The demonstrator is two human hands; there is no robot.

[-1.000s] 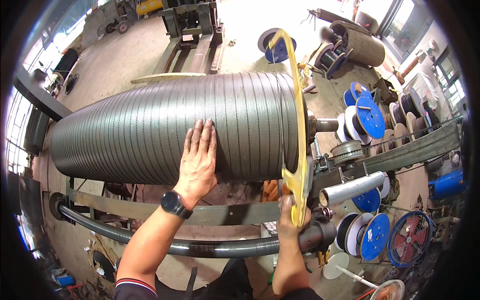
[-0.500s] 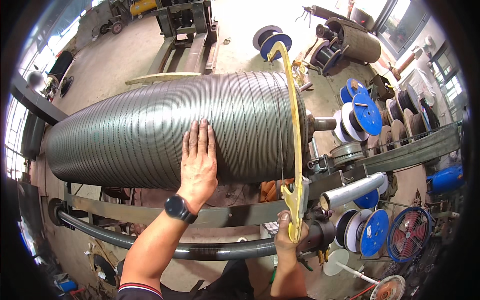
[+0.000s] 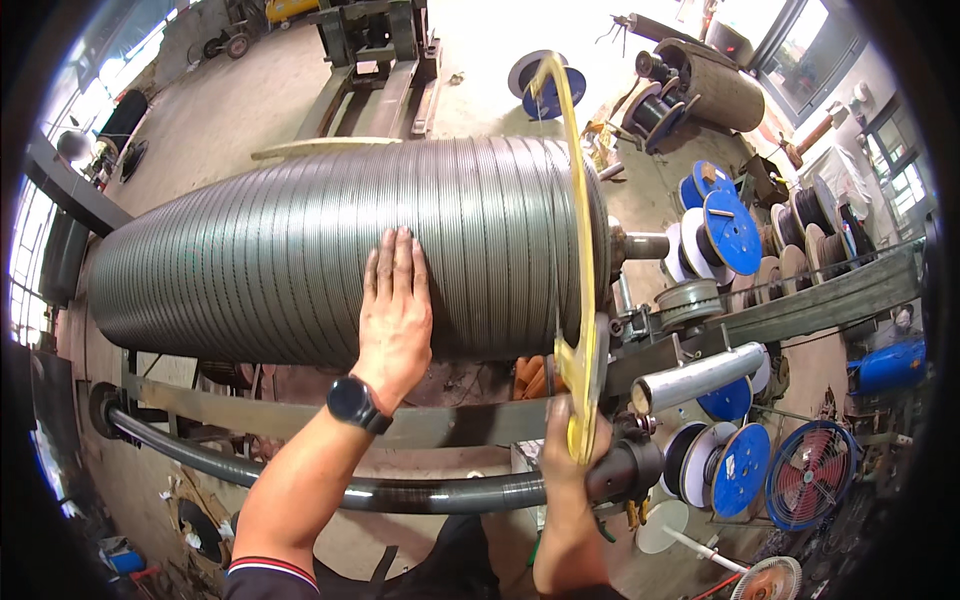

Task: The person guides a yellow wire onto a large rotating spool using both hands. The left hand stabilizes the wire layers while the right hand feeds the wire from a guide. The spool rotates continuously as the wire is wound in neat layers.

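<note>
A large roller (image 3: 300, 250), closely wound with dark metal wire, lies across the view on a metal frame. Flat on its near side rests my left hand (image 3: 395, 305), fingers stretched out together, with a black watch on the wrist. My right hand (image 3: 572, 440) is closed around the handle of a yellow hacksaw (image 3: 582, 230), slightly blurred. The saw stands across the roller's right end, its thin blade against the wound surface near the edge. Part of the right hand's fingers is hidden behind the handle.
A black tube (image 3: 440, 494) runs along the near side of the frame (image 3: 470, 425). At the right sit a silver cylinder (image 3: 700, 378), several blue and white spools (image 3: 733, 232) and a fan (image 3: 812, 472). Forklift forks (image 3: 385, 105) stand beyond the roller.
My right hand and the hacksaw have moved up and slightly left, toward the roller. My left hand stays on the roller, and the view has shifted a little.
</note>
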